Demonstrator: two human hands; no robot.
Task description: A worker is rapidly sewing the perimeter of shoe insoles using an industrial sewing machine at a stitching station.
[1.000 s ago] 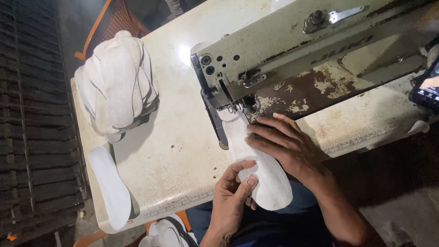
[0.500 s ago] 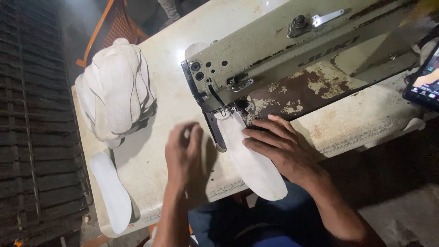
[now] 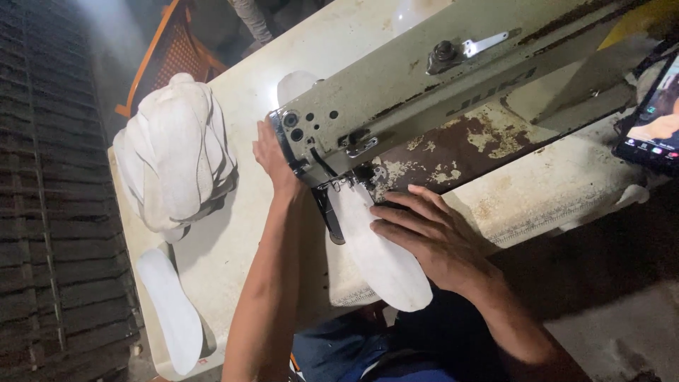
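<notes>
Left hand [image 3: 272,159] has left the white foam insole [image 3: 378,251], now open beside the machine head [image 3: 332,134]; right hand [image 3: 431,237] pins it flat.

R hand [image 3: 431,237] flat on white insole [image 3: 378,255] under sewing machine [image 3: 424,106]; L hand [image 3: 272,159] behind machine head.

Both forearms are bare from the elbow down, with no sleeves reaching into view. The left hand [image 3: 272,157] and the right hand [image 3: 431,240] wear no gloves, and no ring, watch or band shows on either wrist or on the fingers that can be seen. The fingernails are cut short and unpainted. At the near edge, between the two arms, the person's lap is covered in blue cloth, creased and darker in the shadowed folds, likely trousers.
</notes>
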